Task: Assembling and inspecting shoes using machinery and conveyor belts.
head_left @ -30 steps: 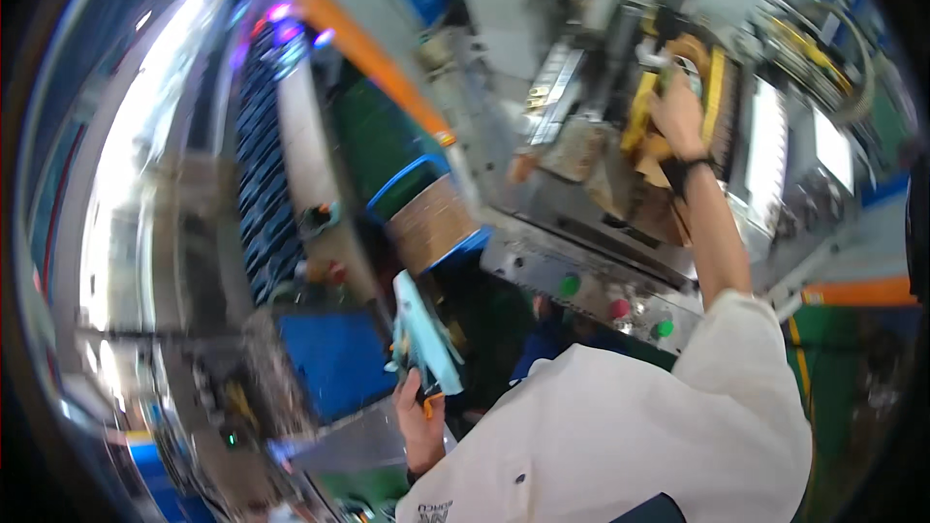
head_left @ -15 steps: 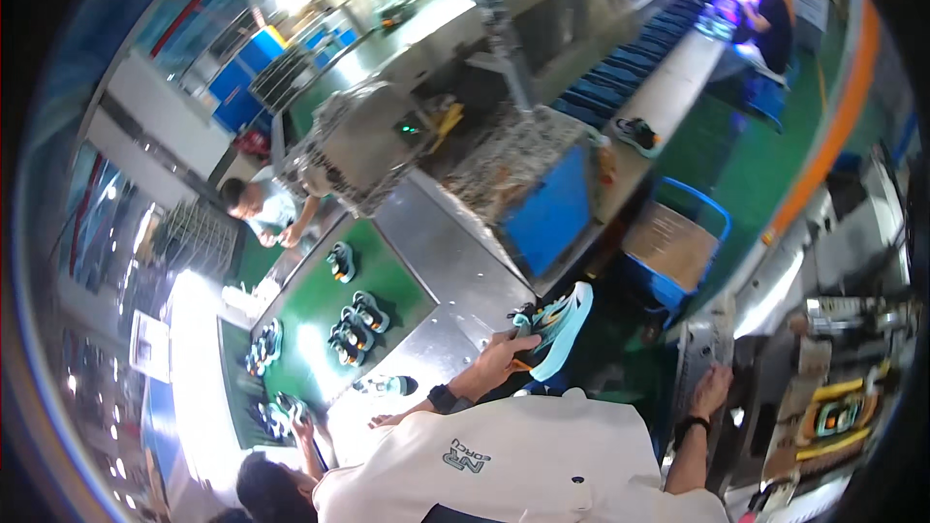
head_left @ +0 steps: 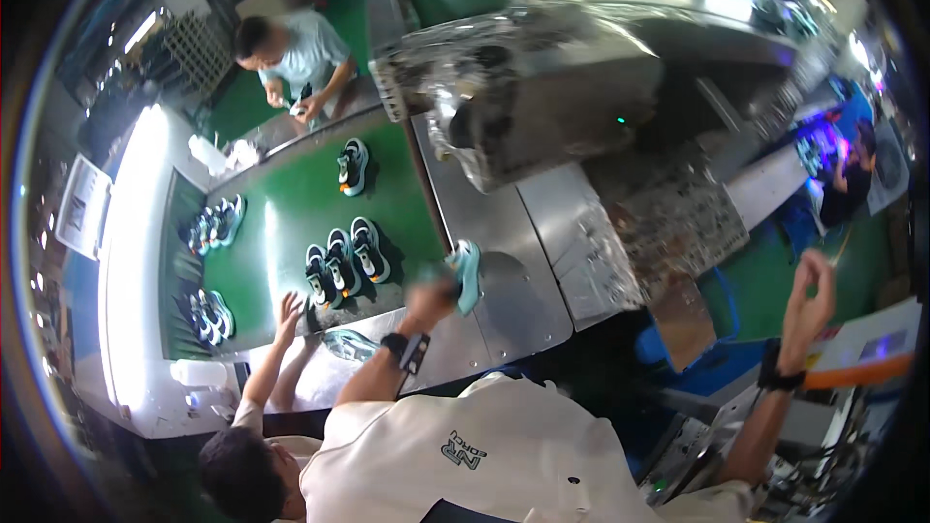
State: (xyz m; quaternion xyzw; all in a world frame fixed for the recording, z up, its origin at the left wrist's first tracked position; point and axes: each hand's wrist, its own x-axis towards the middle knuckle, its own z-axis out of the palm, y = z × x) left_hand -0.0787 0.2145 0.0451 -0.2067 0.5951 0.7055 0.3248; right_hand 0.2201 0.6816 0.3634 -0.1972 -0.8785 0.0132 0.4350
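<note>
My left hand (head_left: 432, 298), blurred by motion, grips a sneaker (head_left: 467, 277) with a pale turquoise sole above the metal edge of the worktable. Off to the right, my right hand (head_left: 807, 302) is raised with its fingers loosely curled and apart, and nothing shows in it. Three dark sneakers (head_left: 339, 261) with light soles stand in a row on the green conveyor belt (head_left: 276, 223), left of my left hand. Another sneaker (head_left: 353, 167) sits farther up the belt. A pale sole-shaped piece (head_left: 350, 345) lies on the metal near my left wrist.
More sneakers (head_left: 211, 318) line the belt's left side beside a bright lamp housing (head_left: 136, 261). A co-worker's hand (head_left: 289, 314) reaches over the near belt edge. Across the belt, another person (head_left: 302, 58) handles something small. A foil-covered machine (head_left: 562, 97) stands beyond the metal table.
My view has swung left toward the belt. My left hand has carried the sneaker over the metal table. My right hand has left the machine edge and risen. The co-worker's hand has let go of a sneaker.
</note>
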